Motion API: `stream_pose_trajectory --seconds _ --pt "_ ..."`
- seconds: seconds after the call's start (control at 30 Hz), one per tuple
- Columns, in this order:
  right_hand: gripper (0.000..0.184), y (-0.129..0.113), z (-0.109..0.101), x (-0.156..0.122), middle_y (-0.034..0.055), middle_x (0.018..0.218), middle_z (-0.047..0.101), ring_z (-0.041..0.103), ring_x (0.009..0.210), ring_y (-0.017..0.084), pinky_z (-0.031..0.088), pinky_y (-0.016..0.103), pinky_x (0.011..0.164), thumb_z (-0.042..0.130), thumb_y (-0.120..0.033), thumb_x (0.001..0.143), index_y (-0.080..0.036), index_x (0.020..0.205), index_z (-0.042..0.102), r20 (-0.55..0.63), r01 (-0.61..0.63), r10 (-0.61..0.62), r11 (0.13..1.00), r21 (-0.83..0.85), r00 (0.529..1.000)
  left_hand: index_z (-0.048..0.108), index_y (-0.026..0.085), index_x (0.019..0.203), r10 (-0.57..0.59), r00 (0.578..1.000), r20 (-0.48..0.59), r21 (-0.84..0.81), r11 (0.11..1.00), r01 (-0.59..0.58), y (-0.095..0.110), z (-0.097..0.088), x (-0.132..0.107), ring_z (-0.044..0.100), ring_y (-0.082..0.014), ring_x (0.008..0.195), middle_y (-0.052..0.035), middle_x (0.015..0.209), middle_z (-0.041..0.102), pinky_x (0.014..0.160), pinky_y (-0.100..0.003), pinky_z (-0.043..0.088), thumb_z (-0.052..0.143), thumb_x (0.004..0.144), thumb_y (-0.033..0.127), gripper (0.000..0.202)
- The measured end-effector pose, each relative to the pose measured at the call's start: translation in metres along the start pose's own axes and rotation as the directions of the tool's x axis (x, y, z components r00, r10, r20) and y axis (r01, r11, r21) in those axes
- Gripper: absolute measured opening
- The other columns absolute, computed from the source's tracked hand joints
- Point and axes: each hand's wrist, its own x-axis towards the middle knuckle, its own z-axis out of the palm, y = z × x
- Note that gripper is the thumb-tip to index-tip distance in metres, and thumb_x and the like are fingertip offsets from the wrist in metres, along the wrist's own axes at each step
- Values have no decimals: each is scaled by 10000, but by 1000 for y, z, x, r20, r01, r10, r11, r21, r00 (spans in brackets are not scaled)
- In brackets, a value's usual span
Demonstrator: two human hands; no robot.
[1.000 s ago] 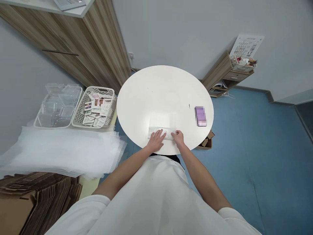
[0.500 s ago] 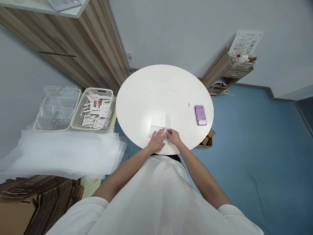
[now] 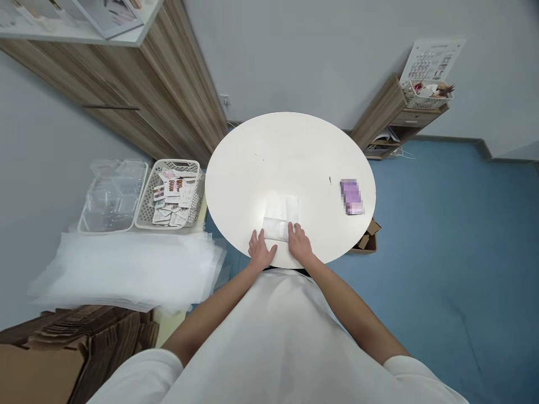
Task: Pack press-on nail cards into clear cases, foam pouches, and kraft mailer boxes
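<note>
A folded white sheet of thin wrapping material [image 3: 280, 216] lies on the round white table [image 3: 290, 151] near its front edge. My left hand [image 3: 260, 251] rests flat on the table at the sheet's lower left corner, fingers stretched out. My right hand [image 3: 298, 240] lies flat with its fingers pressing the sheet's lower right edge. Neither hand grips anything. A purple flat object [image 3: 352, 197] lies on the table to the right, away from both hands.
Left of the table stand a white mesh basket of small printed cards [image 3: 172, 193], a clear plastic tray [image 3: 110, 196] and a pile of white sheets [image 3: 126, 269]. Flattened cardboard [image 3: 63, 348] lies lower left. A wooden cabinet [image 3: 138, 90] stands behind; a shelf unit [image 3: 400, 118] at right.
The sheet has been folded narrower from right to left. My right hand moved left across it and now lies flat; my left hand slid back to the lower left corner.
</note>
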Motion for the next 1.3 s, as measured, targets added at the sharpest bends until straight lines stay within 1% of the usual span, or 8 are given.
stream_pose_trajectory --seconds 0.2,0.4,0.53,0.67,0.83,1.03,1.17,1.3 --pt "561 3 9 2 176 1285 335 468 1000 239 433 315 720 283 -121 826 -173 1367 142 -14 14 -13 999 34 1000 211 153 1298 -326 943 64 -424 847 321 2 1 15 427 -220 1154 -165 1346 264 915 -310 373 548 716 404 718" --pt "517 10 -1 -3 161 1278 317 459 1007 234 423 322 747 299 -208 853 -190 1356 179 9 96 -97 992 82 995 367 166 1149 -441 894 80 -495 761 419 4 -8 35 550 -183 915 -115 1078 514 732 -275 440 603 672 397 581" --pt "512 11 1 -8 146 1240 344 470 956 231 428 338 735 341 -198 836 -214 1337 235 -13 114 -114 982 152 993 484 184 736 -293 937 193 -415 840 348 0 -17 37 512 -127 616 -14 704 523 533 -241 397 575 681 333 183" --pt "499 12 3 -9 132 1156 387 430 988 241 421 345 753 388 -190 819 -233 1309 301 -61 121 -110 969 214 992 419 190 603 -164 972 168 -361 907 216 3 -21 32 420 -85 511 40 578 422 485 -217 344 540 691 290 180" --pt "511 10 5 -3 98 985 459 460 871 192 417 301 727 397 -163 807 -204 1310 314 -14 122 -123 953 278 992 491 191 691 25 987 156 -272 962 18 22 -16 29 477 -104 583 25 640 501 557 -234 397 545 690 299 121" --pt "467 13 5 1 62 965 492 495 834 146 415 266 741 421 -179 786 -192 1252 401 6 45 -56 851 523 998 562 180 834 96 975 198 -241 969 -46 44 1 25 564 -151 735 -37 808 611 672 -279 457 461 770 291 163" --pt "315 17 2 6 32 931 552 516 861 133 405 266 779 336 -257 836 -205 1085 522 -8 -13 26 731 683 1000 545 166 1049 199 959 201 -121 977 -177 44 8 14 550 -177 844 -71 907 579 742 -309 456 377 803 229 305" --pt "202 14 3 17 -20 692 540 517 669 129 408 254 630 411 -319 790 -210 908 534 33 -134 150 741 658 988 468 176 1195 352 918 183 8 933 -359 36 9 2 512 -205 926 -84 959 527 800 -338 442 415 769 194 429"
